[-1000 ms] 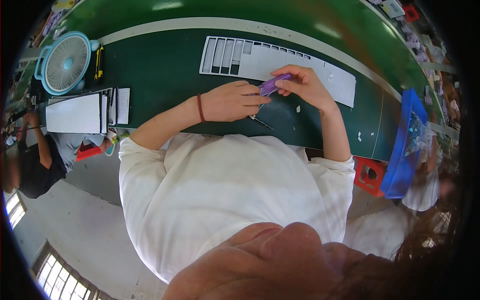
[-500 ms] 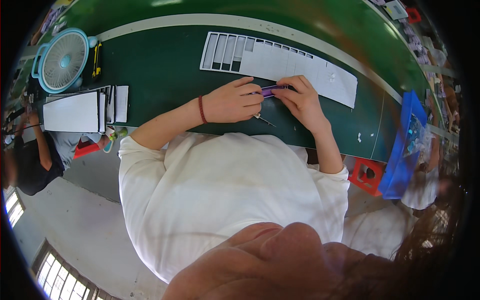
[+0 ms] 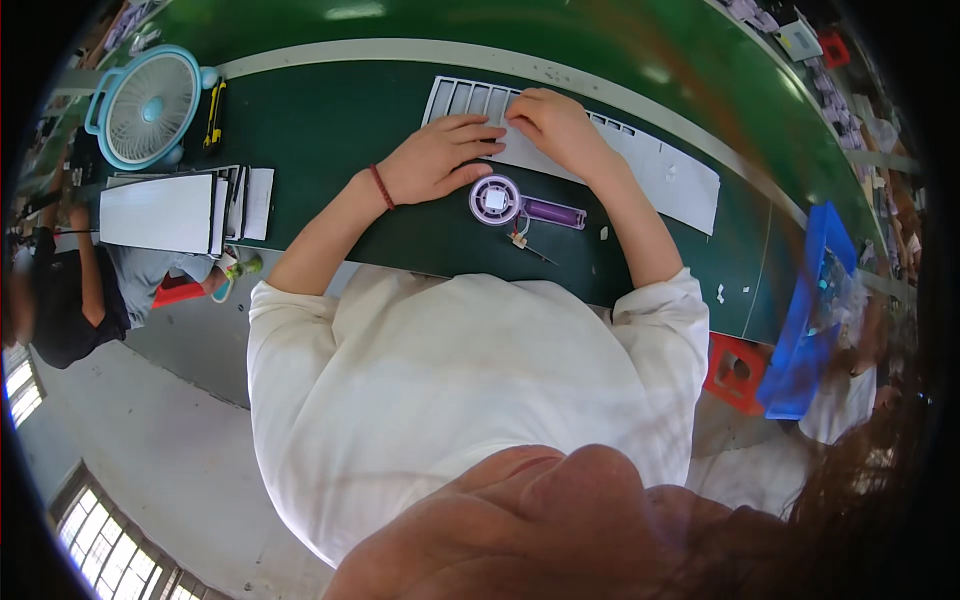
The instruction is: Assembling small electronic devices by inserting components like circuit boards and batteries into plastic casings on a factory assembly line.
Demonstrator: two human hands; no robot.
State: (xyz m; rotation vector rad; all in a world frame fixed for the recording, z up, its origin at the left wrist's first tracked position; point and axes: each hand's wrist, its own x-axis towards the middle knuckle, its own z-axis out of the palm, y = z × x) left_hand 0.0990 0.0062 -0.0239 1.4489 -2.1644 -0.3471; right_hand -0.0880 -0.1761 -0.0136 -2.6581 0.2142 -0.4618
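Note:
A long white sheet [image 3: 650, 180], with a row of narrow strips at its left end, lies across the green table. My left hand [image 3: 440, 160] rests flat at its near left edge, fingers stretched out and holding nothing. At the sheet's strips, my right hand [image 3: 550, 125] has its fingers bent and pinched together on the sheet; the exact bit between the tips is hidden. Nearer to me lies a purple handheld fan body [image 3: 553, 212], its round head with a white square centre next to my left thumb. A small wired part [image 3: 519, 240] sits just below it.
A light-blue desk fan [image 3: 150, 110] and a yellow-black cutter [image 3: 214, 115] stand at the left, above a stack of white sheets [image 3: 155, 215]. To the right hangs a blue bin [image 3: 800, 345] over a red stool [image 3: 735, 372]. Another person [image 3: 70, 300] sits at far left.
Both hands have let go of the purple fan body, which now lies on the table. They have moved away from me, up to the white sheet's strips.

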